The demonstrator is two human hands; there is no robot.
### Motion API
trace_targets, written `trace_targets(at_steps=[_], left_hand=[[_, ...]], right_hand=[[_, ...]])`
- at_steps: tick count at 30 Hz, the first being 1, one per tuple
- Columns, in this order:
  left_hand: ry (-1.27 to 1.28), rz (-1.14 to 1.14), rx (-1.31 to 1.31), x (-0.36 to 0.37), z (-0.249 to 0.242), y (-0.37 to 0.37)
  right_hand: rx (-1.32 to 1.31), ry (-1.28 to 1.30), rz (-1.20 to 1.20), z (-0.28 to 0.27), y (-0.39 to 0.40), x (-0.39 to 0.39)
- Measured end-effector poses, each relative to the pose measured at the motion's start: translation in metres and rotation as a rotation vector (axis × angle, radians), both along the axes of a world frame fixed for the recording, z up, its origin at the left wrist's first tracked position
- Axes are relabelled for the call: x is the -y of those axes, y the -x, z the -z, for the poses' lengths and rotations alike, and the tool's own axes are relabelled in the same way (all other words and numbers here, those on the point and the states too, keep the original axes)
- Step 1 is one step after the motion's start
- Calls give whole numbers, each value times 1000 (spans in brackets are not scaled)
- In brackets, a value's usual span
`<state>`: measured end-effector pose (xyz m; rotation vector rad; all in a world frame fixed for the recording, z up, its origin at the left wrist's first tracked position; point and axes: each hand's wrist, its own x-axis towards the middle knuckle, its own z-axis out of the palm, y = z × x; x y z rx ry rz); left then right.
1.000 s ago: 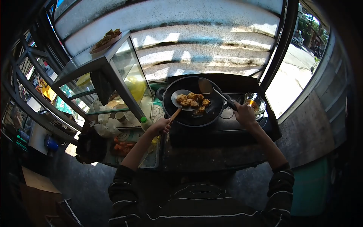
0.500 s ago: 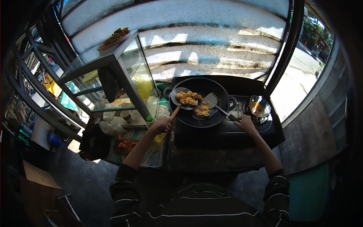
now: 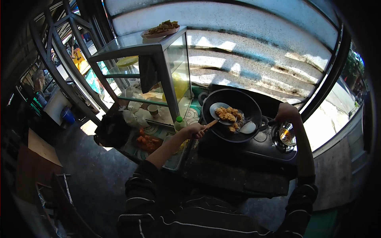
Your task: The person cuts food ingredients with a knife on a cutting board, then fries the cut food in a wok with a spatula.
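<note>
My left hand is closed round the wooden handle of a skimmer, whose round bowl holds several golden fried pieces inside the black wok. At the wok's right side, my right hand is raised and closed on the dark handle of a spatula. The spatula's blade rests low in the wok, beside a fried piece partly under the skimmer's edge. The wok stands on a black stove.
A metal bowl sits on the right burner. On the left stands a glass case with a plate of food on top. A green-capped bottle and a tray of orange-red food lie near my left forearm.
The view has turned, so the wok and case appear further right. My right hand has risen and its spatula has tilted, the blade lower in the wok. The skimmer still holds fried pieces.
</note>
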<state>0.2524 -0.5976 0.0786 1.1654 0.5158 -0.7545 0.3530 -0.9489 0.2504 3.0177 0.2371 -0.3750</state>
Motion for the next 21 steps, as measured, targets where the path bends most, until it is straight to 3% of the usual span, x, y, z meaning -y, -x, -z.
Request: trace_targets(at_steps=[2,6,9,11,13,14,21], left_hand=[[24,-6,-9,-2,0,1],[95,29,-8,-11,11,0],[107,21,-23,-12,-6,7],[173,12,-41,-16,-6,8],[207,-20,-51,-17,-11,11],[205,4,-55,-18,-13,11],[172,-40,-39,-22,-17,14]], right_hand=[[-79,105,-94,-31,10,-14],[-247,14,-97,-32,9,-19],[-76,-44,-187,13,8,-14],[-188,-251,-65,19,26,-20],[89,-286,-143,90,18,-6],[-27,-200,-86,83,37,-16],[209,-377,-23,177,62,-13]])
